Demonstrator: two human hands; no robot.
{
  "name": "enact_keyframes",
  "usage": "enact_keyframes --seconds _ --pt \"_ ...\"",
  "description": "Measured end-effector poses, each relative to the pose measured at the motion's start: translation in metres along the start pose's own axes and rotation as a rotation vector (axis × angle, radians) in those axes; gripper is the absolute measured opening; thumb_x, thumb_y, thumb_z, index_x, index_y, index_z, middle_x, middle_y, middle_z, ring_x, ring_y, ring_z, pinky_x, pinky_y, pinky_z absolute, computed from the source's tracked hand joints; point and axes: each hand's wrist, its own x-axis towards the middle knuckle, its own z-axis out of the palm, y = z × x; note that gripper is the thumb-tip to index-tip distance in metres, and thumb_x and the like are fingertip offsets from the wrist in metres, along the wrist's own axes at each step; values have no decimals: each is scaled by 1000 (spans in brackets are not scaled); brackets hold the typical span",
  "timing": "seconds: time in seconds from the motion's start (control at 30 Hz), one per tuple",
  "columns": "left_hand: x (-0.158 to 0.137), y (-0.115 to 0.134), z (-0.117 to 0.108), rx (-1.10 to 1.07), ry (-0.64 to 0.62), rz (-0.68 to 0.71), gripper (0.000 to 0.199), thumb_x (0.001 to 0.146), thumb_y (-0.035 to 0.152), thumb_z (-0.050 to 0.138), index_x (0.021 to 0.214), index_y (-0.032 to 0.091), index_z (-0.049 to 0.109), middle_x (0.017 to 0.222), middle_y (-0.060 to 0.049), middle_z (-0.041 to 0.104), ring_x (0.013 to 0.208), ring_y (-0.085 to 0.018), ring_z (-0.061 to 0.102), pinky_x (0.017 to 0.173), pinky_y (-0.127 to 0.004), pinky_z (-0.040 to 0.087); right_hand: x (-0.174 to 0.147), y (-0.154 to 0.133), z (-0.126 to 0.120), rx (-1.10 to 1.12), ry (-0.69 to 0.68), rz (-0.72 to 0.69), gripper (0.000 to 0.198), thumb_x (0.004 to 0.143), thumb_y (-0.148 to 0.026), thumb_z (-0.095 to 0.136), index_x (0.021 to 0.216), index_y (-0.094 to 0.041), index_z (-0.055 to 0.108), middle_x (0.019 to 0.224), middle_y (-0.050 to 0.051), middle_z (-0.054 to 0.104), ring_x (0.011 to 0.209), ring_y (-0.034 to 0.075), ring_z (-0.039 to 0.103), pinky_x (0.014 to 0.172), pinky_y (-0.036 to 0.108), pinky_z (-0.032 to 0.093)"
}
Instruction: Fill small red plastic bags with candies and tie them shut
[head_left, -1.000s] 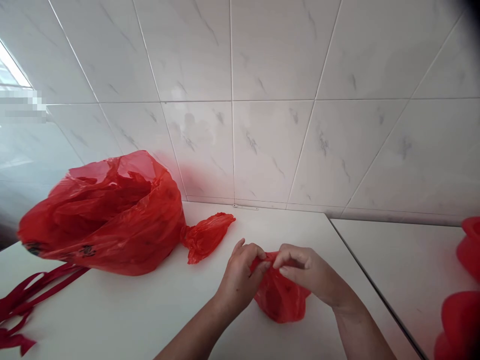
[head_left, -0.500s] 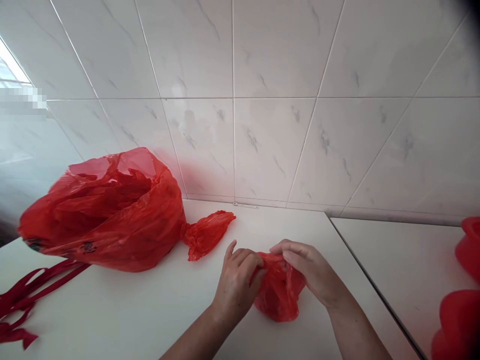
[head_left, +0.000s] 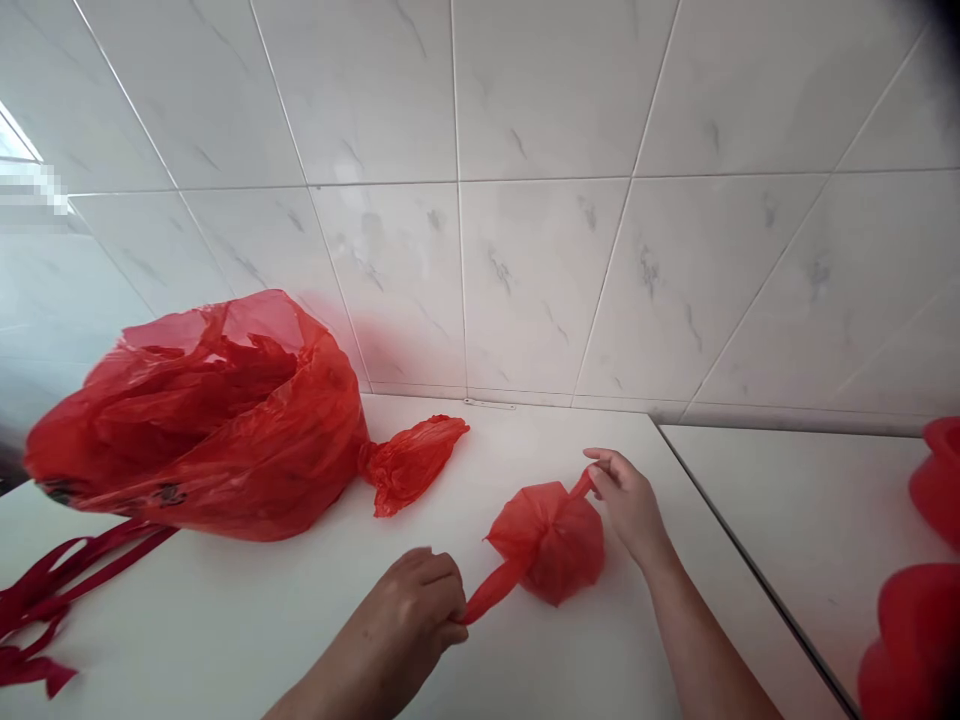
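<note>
A small red plastic bag (head_left: 564, 548) rests on the white tabletop, bunched into a rounded bundle with its top drawn together. My left hand (head_left: 420, 610) is closed around one of its twisted handles, stretched toward the lower left. At the upper right of the bundle, my right hand (head_left: 624, 500) pinches the other, shorter end between thumb and fingers. The red film is too cloudy to show what lies inside.
A large open red plastic bag (head_left: 300, 470) stands at the left against the tiled wall, its knotted end (head_left: 416, 462) pointing right. Dark red ribbons (head_left: 75, 575) lie at the left edge. Red rounded objects (head_left: 919, 630) sit at the right, past a seam in the surface.
My hands have moved apart, the left one down and leftward. The bag's two ends are now pulled out to opposite sides, and its body has become a tight round bundle.
</note>
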Motion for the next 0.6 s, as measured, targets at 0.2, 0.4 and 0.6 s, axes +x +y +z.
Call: enact_keyframes --seconds 0.2,0.4,0.6 --pt "1 -1 -5 -278 65 -93 17 79 12 57 88 24 50 102 -1 59 86 -15 55 75 -25 45 10 44 -22 87 206 184 42 78 -47 50 103 -15 60 83 4 59 73 17 59 64 29 52" --pt "46 31 11 -366 221 39 60 66 43 76 117 26 51 131 -10 48 120 -27 46 99 -39 40 9 47 -16 23 190 205 36 72 -45 54 96 -20 64 81 2 63 72 18 60 64 29 51" --pt "93 44 49 -58 95 30 83 64 40 72 139 33 37 134 -12 48 110 -36 54 82 -45 48 9 50 -28 -79 122 213 43 68 -49 56 97 -19 65 78 7 67 70 25 65 66 38 51"
